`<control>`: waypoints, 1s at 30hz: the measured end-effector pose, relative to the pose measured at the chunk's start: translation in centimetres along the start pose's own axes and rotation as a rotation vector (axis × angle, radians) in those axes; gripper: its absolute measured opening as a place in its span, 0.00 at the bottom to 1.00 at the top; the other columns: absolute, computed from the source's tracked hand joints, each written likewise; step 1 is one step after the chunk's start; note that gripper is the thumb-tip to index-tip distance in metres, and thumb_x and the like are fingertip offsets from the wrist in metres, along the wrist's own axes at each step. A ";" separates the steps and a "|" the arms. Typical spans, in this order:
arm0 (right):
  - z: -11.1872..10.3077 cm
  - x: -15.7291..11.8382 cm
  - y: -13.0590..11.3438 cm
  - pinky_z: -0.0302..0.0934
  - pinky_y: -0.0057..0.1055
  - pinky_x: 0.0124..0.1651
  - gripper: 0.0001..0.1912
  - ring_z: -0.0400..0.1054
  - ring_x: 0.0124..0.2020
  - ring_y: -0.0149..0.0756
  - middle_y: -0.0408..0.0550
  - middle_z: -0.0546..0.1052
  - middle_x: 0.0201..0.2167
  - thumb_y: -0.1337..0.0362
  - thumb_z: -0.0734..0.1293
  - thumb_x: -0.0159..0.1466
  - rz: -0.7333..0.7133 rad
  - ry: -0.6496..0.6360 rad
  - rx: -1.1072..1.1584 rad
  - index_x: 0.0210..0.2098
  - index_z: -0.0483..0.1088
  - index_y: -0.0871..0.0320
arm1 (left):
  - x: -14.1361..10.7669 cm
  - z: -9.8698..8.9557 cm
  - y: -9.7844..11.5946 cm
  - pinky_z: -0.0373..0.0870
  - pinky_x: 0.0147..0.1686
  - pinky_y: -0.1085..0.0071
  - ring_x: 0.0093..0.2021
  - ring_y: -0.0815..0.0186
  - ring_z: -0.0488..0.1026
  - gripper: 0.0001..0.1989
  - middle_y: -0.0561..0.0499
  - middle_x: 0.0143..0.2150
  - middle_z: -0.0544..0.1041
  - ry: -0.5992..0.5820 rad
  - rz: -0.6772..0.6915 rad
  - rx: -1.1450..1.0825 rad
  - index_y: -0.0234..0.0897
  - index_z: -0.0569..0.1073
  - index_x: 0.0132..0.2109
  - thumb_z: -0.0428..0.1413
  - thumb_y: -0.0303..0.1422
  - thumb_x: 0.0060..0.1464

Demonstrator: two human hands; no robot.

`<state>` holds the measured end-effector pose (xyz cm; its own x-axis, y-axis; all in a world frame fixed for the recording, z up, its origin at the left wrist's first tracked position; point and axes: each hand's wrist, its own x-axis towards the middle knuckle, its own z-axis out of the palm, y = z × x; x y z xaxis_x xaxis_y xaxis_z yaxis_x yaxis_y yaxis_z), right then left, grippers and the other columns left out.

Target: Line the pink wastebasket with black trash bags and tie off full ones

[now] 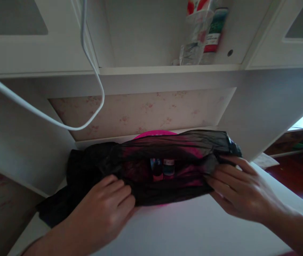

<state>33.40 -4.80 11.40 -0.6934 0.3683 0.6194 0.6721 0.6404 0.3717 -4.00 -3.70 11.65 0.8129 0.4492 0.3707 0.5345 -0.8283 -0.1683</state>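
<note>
A thin black plastic bag (167,193) is stretched over a pink basket (155,133), whose rim shows behind it. My left hand (109,206) is closed on the bag's near left edge. On the right side, my right hand (238,188) grips the gathered bag with bent fingers. Between the hands the bag gapes, and two small containers show inside: a dark one with a red bottom (157,169) and one with a pale label (169,167). Much of the basket is hidden under the bag.
The basket stands on a white tabletop (194,227). Above is a cabinet shelf (167,69) with clear cups (194,39) and a green and red bottle (215,32). A white cable (102,92) hangs at the upper left. Side panels flank the table.
</note>
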 end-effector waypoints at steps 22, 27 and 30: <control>6.5 -7.2 -2.7 0.67 0.39 0.35 0.09 0.76 0.32 0.44 0.49 0.82 0.34 0.65 0.67 0.65 0.484 0.159 0.202 0.44 0.76 0.53 | -3.9 8.3 -2.8 0.71 0.32 0.69 0.31 0.65 0.75 0.16 0.53 0.32 0.77 0.167 -0.621 -0.778 0.41 0.69 0.37 0.57 0.49 0.64; 8.4 -7.1 -1.5 0.73 0.36 0.40 0.15 0.80 0.39 0.43 0.50 0.84 0.41 0.53 0.65 0.71 1.169 0.259 0.512 0.51 0.76 0.52 | -2.1 9.9 -4.9 0.74 0.34 0.67 0.28 0.65 0.77 0.21 0.57 0.31 0.77 0.471 -0.868 -1.195 0.44 0.62 0.53 0.59 0.49 0.63; 9.7 -6.5 -0.5 0.74 0.37 0.44 0.29 0.81 0.42 0.43 0.52 0.84 0.46 0.47 0.67 0.68 1.325 0.248 0.745 0.64 0.69 0.51 | -1.2 10.2 -5.6 0.74 0.34 0.65 0.28 0.62 0.77 0.25 0.54 0.30 0.79 0.391 -0.937 -1.206 0.40 0.70 0.53 0.62 0.51 0.58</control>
<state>35.04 -1.00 0.47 0.3873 0.8573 0.3391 0.4209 0.1627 -0.8924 -5.64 3.79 2.86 0.1028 0.9823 0.1567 0.1465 -0.1708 0.9744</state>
